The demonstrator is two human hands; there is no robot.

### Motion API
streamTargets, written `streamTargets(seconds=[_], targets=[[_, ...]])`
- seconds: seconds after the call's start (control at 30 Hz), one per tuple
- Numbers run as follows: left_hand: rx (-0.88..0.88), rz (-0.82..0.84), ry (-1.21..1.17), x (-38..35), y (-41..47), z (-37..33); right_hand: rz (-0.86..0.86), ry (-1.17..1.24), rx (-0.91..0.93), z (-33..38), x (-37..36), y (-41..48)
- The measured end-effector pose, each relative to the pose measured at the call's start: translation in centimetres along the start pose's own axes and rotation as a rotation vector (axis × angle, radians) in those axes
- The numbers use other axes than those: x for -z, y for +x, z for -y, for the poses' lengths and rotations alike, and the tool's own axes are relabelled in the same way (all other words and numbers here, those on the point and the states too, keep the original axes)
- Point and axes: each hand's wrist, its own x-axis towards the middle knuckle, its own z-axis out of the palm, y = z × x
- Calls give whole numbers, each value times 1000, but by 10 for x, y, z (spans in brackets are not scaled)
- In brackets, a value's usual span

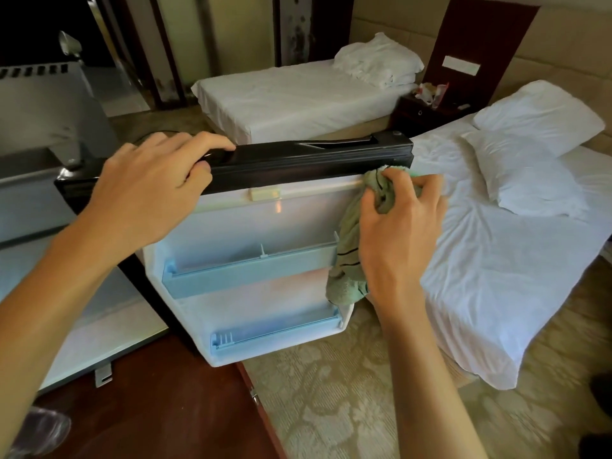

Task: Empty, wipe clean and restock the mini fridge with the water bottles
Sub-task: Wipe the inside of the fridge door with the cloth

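Presently, the work stands at the wiping stage.

2 beds with white linen lie behind: the near bed to the right, the far bed beyond.

The fridge door stands open, its white liner facing the camera below a black top edge. The fridge's own compartment lies off to the left and is not clearly shown, so its condition cannot be told.

The door's 2 blue shelves, upper and lower, hold nothing. Judged from this, the door at least is emptied.

A green cloth is bunched against the liner's upper right corner, just under the black edge. Its tail hangs past the right end of the upper shelf.

The left hand grips the top edge, fingers curled over it, thumb on the near side, apparently steadying the door. The right hand grips the bunched cloth, fingers curled round it.

No bottles are plainly in view. A blurred clear mass at the bottom left may be them, though this cannot be confirmed.

Outstanding, on this evidence: the rest of the door wipe and all restocking.
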Motion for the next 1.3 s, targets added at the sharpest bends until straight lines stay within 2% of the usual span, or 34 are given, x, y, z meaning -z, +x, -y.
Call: streamTargets(seconds=[0.23,0.5,0.6,0.8,0.97,1.07,1.13,1.23,1.3], targets=[[-53,-83,29,-5,-2,5,-9,-176,105,15,-7,-4],[-81,-109,77,-9,0,10,25,-135,243,69,-25,-42],[-69,-126,85,-10,1,10,46,-105,292,64,-27,-40],[-79,-134,81,-10,0,11,-27,-114,20,40,-22,-11],[-88,-136,87,-12,2,12,-9,-96,185,75,-36,-41],[-91,-134,93,-12,2,12,12,-79,256,71,-35,-43],[-89,-131,79,-11,2,13,17,-92,233,58,-31,-33],[-77,-137,71,-11,1,12,-16,-119,60,45,-27,-12],[-80,-138,75,-12,2,12,-16,-170,29,46,-28,-10]])
